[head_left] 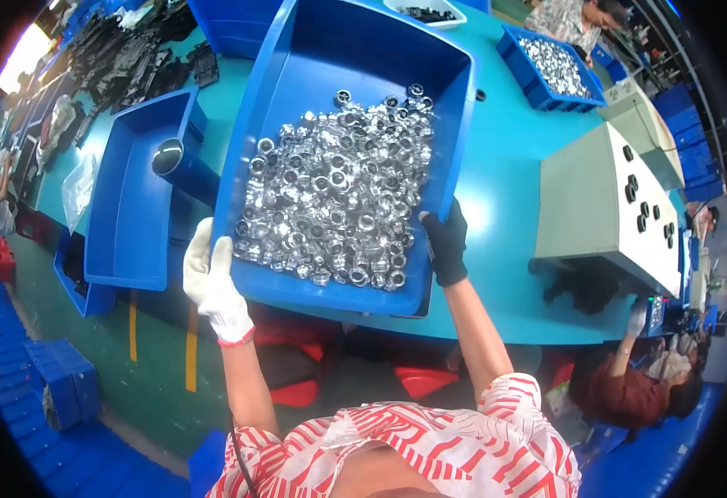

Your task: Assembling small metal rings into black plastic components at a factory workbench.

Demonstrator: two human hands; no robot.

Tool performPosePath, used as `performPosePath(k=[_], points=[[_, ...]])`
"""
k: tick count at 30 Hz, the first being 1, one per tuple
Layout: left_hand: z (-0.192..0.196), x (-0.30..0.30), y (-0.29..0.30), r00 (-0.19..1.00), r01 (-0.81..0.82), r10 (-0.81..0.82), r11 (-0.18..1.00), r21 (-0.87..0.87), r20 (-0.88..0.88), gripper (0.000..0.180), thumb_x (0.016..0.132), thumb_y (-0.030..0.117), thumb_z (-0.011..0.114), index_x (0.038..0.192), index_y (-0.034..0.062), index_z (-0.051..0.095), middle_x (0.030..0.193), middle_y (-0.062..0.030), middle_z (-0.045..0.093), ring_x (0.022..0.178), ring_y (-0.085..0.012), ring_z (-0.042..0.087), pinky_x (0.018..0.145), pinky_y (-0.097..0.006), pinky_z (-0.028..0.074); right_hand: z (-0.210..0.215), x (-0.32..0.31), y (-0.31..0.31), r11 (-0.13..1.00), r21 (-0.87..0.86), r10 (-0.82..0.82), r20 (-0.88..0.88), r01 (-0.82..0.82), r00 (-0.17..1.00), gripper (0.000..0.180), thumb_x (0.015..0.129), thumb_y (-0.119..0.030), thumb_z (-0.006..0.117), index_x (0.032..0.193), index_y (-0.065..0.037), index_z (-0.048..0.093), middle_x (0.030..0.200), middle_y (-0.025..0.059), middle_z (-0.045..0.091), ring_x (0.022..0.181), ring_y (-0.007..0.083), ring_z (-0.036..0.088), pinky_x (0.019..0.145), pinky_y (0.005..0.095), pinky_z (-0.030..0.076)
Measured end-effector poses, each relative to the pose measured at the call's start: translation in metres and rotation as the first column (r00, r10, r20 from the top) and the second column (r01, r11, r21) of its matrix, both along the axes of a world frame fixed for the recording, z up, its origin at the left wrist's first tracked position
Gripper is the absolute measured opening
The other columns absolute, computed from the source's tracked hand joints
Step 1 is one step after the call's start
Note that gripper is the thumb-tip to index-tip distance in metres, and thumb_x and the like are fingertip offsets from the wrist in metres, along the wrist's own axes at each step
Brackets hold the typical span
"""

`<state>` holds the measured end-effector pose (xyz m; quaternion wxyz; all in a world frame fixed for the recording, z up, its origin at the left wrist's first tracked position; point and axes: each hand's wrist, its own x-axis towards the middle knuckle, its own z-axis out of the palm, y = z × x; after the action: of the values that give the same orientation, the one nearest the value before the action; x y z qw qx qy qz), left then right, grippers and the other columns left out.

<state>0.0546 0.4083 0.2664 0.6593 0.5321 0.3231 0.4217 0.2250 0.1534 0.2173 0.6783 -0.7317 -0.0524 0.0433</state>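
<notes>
A large blue plastic bin (330, 300) stands in front of me at the turquoise table's near edge, slightly tilted toward me. Inside lie many small shiny silver rings (330, 187), heaped toward its near end, some showing dark centres. My left hand (217, 282), in a white glove with a red cuff, grips the bin's near left corner, thumb and fingers on the rim. On the right side wall, my right hand (446, 246) in a black glove holds the rim with its thumb on top. The fingers behind the walls are hidden.
At left stand another blue bin (131, 187) and a dark blue cylinder (187, 173). Black parts (131, 70) pile up at far left. A grey box-shaped machine (583, 195) is on the right; behind it, a blue crate (567, 102) holds silver parts. Co-workers sit around.
</notes>
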Motion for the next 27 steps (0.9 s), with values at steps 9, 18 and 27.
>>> performPosePath(k=[9,18,27], points=[[-0.025,-0.002,0.014,0.998,0.033,-0.034,0.999,-0.014,-0.055,0.038,0.081,-0.01,0.061,0.118,-0.0108,0.052,0.109,-0.0171,0.062,0.099,-0.0197,0.061,0.09,-0.028,0.048,-0.025,-0.008,0.004,0.984,-0.179,-0.023,-0.099,0.005,0.995,0.049,0.075,-0.007,0.056,0.123,-0.006,0.052,0.09,0.0089,0.066,0.077,0.0155,0.06,0.069,0.0333,0.049],[-0.05,0.008,0.029,0.989,0.026,-0.031,0.999,-0.036,-0.142,0.035,0.081,-0.007,0.064,0.114,-0.0094,0.055,0.106,-0.0145,0.063,0.094,-0.0169,0.061,0.086,-0.026,0.049,-0.041,-0.009,0.011,0.962,-0.27,-0.027,0.024,0.033,0.999,0.042,0.077,-0.018,0.058,0.117,-0.005,0.053,0.102,0.0161,0.064,0.094,0.0311,0.062,0.082,0.0397,0.048],[-0.075,0.026,0.056,0.973,0.087,-0.095,0.995,-0.047,-0.212,0.032,0.082,0.0,0.066,0.112,-0.0077,0.058,0.104,-0.0138,0.065,0.092,-0.0171,0.061,0.086,-0.027,0.047,-0.033,-0.006,0.02,0.935,-0.35,-0.061,0.005,0.059,0.998,0.028,0.079,-0.015,0.057,0.105,-0.003,0.053,0.093,0.0189,0.062,0.088,0.0352,0.061,0.075,0.0425,0.048]])
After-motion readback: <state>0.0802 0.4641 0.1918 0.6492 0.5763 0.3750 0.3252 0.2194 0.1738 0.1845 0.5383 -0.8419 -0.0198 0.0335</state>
